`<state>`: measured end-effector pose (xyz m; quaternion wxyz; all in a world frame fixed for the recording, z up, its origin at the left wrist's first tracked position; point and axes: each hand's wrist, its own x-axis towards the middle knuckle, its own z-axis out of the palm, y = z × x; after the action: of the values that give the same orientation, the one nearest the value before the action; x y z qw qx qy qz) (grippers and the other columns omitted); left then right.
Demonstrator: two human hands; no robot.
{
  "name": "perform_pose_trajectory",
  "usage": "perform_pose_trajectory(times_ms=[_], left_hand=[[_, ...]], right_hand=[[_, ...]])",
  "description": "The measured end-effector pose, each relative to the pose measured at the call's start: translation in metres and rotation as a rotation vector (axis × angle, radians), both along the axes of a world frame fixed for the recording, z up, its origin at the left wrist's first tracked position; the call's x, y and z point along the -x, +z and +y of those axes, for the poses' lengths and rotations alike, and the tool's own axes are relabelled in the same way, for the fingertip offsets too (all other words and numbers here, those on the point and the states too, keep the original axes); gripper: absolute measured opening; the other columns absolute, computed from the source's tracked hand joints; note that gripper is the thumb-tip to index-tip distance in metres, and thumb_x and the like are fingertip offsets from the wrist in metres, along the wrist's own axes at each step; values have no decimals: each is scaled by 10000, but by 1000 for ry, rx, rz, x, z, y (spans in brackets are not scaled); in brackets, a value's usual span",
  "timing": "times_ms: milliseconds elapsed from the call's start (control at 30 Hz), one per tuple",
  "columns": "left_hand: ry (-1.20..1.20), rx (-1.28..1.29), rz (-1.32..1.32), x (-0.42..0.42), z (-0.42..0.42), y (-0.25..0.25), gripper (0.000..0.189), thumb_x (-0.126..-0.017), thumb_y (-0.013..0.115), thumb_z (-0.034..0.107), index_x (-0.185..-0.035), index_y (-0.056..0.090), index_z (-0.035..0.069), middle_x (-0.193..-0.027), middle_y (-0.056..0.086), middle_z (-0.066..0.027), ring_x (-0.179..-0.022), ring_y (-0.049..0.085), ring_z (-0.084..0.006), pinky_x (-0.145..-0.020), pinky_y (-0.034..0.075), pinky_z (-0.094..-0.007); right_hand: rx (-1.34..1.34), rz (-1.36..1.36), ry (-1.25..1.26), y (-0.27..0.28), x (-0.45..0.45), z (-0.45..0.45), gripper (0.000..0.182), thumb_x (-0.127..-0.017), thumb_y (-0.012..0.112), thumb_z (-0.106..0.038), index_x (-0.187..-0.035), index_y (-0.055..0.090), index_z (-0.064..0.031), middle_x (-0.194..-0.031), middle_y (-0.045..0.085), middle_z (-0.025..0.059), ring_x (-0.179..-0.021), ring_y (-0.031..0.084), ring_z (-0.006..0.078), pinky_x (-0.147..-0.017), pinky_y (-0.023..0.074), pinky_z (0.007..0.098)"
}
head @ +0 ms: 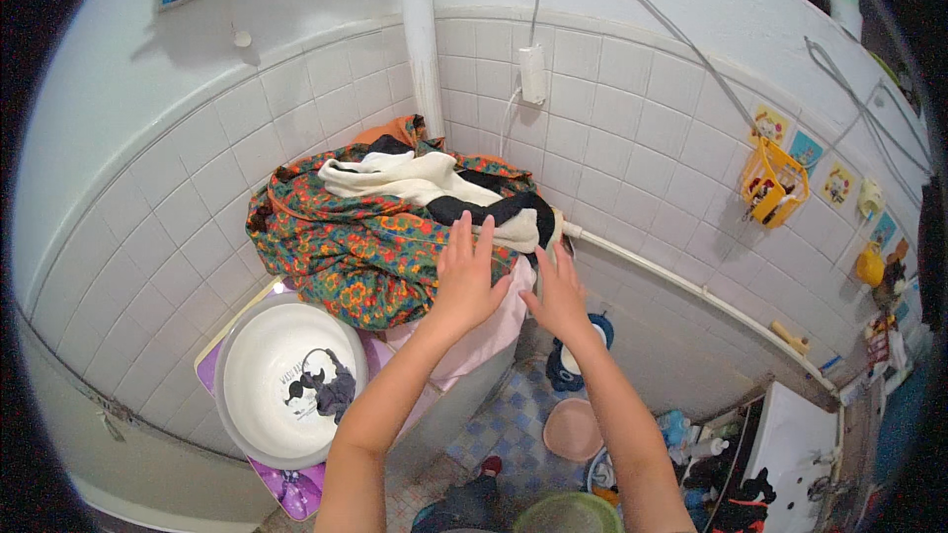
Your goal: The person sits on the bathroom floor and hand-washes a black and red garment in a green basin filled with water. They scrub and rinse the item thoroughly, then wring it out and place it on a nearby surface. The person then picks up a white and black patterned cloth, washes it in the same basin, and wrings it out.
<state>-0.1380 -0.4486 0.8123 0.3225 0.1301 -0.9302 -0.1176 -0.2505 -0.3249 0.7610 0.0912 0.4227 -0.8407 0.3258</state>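
Observation:
Both my hands reach forward, palms down, over the near right side of a heap of cloth. My left hand (468, 283) has its fingers spread at the edge of a floral printed cloth (370, 255). A little to the right, my right hand (561, 292) is also spread, near the end of a cream and black garment (415, 178) lying across the heap. A pale pink cloth (485, 348) hangs down below my left hand. Neither hand holds anything; whether the fingertips touch the fabric I cannot tell.
A white wash basin (248, 385) with a dark cloth item (335, 389) in it stands on a purple patterned cover (292, 488). A white pipe (644, 252) runs along the right tiled wall. A yellow basket (774, 189) hangs there. A pink basin (574, 426) sits on the floor.

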Motion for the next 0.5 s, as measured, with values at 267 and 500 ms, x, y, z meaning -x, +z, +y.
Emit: perform_pose_trajectory(times_ms=[267, 500], left_hand=[[180, 64, 61, 39, -79, 14, 714, -707, 628, 189, -1306, 282, 13, -1322, 254, -273, -1212, 282, -426, -955, 254, -527], [552, 97, -196, 59, -183, 44, 651, -707, 635, 328, -1264, 393, 92, -1320, 322, -225, -1256, 215, -411, -962, 210, -579]], right_hand=[[192, 95, 120, 22, 36, -95, 505, -777, 598, -258, -1216, 436, -69, -1334, 331, 116, -1207, 317, 374, -894, 340, 537], [186, -31, 252, 15, 55, -186, 522, -794, 573, -278, -1225, 419, -27, -1304, 378, 160, -1179, 364, 354, -965, 321, 425]])
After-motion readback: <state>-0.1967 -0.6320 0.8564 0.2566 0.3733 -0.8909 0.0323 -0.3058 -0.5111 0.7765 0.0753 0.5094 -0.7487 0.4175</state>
